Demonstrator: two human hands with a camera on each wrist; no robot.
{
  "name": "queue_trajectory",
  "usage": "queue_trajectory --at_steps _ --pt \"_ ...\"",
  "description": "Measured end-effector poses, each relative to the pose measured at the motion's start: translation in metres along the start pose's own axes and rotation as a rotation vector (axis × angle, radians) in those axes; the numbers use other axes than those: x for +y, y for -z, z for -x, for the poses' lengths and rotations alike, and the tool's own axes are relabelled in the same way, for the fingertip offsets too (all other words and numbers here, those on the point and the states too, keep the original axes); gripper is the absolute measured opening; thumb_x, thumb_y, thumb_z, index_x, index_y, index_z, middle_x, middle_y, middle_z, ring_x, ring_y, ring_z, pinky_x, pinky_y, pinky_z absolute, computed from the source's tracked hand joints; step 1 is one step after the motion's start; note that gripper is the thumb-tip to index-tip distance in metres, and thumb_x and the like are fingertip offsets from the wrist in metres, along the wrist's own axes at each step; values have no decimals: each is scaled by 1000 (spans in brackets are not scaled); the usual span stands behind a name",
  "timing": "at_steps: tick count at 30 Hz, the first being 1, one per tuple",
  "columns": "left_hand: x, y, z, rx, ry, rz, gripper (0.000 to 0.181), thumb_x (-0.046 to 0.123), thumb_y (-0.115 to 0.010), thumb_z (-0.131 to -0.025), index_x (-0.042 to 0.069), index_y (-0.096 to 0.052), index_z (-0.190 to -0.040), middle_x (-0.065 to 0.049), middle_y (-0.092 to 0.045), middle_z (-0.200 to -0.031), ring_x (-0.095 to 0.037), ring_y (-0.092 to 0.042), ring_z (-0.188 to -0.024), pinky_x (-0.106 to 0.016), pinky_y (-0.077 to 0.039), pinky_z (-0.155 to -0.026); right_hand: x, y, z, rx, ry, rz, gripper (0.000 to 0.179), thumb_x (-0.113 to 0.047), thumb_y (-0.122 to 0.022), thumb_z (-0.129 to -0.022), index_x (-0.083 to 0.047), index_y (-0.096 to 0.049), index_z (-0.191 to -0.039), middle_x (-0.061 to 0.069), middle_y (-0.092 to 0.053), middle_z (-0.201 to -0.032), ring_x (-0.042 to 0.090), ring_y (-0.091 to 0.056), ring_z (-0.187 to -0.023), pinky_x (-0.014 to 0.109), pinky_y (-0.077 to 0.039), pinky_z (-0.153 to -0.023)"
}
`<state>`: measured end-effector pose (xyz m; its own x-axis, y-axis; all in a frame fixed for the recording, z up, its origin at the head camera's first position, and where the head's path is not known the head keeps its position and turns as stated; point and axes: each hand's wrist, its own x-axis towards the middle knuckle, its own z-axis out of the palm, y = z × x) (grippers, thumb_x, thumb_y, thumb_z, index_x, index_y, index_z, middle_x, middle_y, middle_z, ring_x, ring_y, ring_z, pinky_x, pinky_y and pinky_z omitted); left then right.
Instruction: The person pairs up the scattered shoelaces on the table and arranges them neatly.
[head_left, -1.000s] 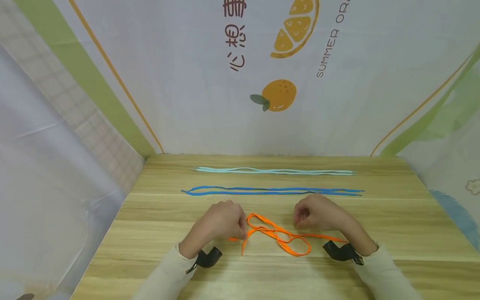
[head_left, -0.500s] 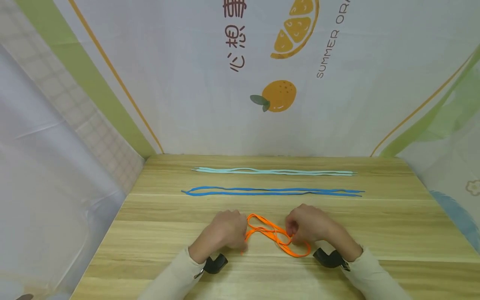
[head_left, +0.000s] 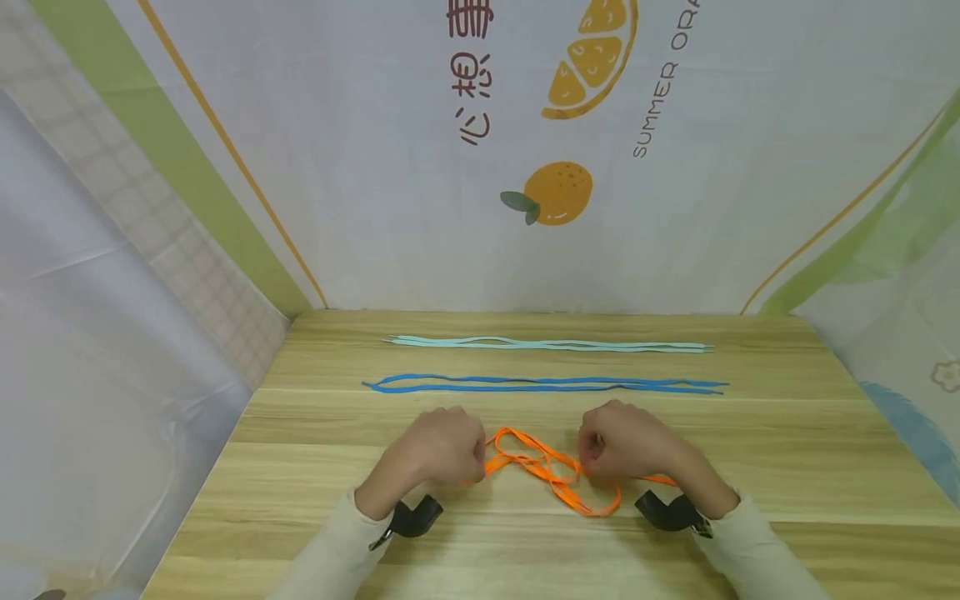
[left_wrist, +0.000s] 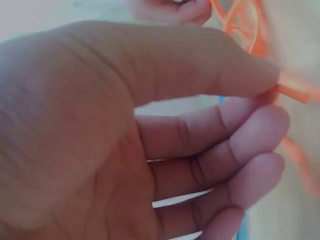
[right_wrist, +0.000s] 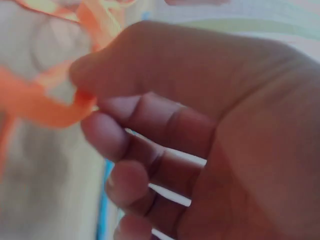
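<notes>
An orange shoelace (head_left: 566, 493) lies in loose loops on the wooden table, between my two hands. My left hand (head_left: 444, 446) pinches one part of it at the left; in the left wrist view the thumb and index finger close on the orange lace (left_wrist: 295, 93), with the other fingers curled below. At the right, my right hand (head_left: 626, 440) pinches a loop of the same shoelace, and the right wrist view shows the flat orange band (right_wrist: 55, 110) running into the thumb and fingertips. A tail of the lace shows to the right, partly hidden under the right hand.
Beyond the hands, a blue shoelace (head_left: 540, 386) lies stretched across the table (head_left: 315, 433), doubled. Farther back a pale mint shoelace (head_left: 551, 343) is laid out parallel to it. A white printed cloth (head_left: 420, 242) hangs behind the table's back edge.
My right hand came down and leftward onto the orange shoelace, then pinched it and rose slightly. The left hand dipped toward the lace end and lifted back a little. The blue and mint shoelaces stayed still.
</notes>
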<state>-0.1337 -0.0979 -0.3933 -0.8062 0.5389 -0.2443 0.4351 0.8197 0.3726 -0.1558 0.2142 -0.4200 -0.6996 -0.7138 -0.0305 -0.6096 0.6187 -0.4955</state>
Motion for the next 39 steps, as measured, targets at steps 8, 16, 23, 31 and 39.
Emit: queue_trajectory --at_steps 8,16,23,31,39 --pt "-20 46 28 145 -85 126 18 8 -74 -89 21 -70 -77 13 -59 -68 -6 -54 -66 -29 -47 -66 10 43 25 157 11 -165 28 -2 -79 -90 -29 -70 -84 -17 -61 -82 6 -53 -69 27 -46 -62" --pt "-52 77 59 221 -95 282 13 11 -72 -96 18 -72 -85 9 -61 -74 -12 -56 -69 -31 -48 -68 20 76 60 362 -76 -277 23 -1 -77 -99 -21 -71 -91 -3 -65 -88 17 -59 -74 29 -49 -64" --pt "-74 92 79 256 -24 374 9 15 -73 -102 16 -74 -93 3 -69 -85 -17 -65 -82 -32 -52 -77 32 94 86 455 -144 -319 16 2 -72 -103 -12 -73 -97 3 -68 -94 22 -60 -78 30 -49 -69" --pt "-96 98 87 300 24 438 5 13 -72 -103 12 -74 -98 2 -70 -91 -18 -64 -88 -31 -52 -82 46 107 110 552 -225 -353 10 5 -71 -104 -4 -75 -104 -1 -69 -93 17 -60 -76 24 -48 -71" --pt "-111 102 98 352 100 434 12 17 -69 -106 11 -74 -97 -1 -70 -94 -19 -65 -91 -29 -50 -84 58 116 131 687 -309 -394 12 5 -68 -105 -4 -75 -102 -13 -68 -95 11 -53 -80 25 -40 -66"
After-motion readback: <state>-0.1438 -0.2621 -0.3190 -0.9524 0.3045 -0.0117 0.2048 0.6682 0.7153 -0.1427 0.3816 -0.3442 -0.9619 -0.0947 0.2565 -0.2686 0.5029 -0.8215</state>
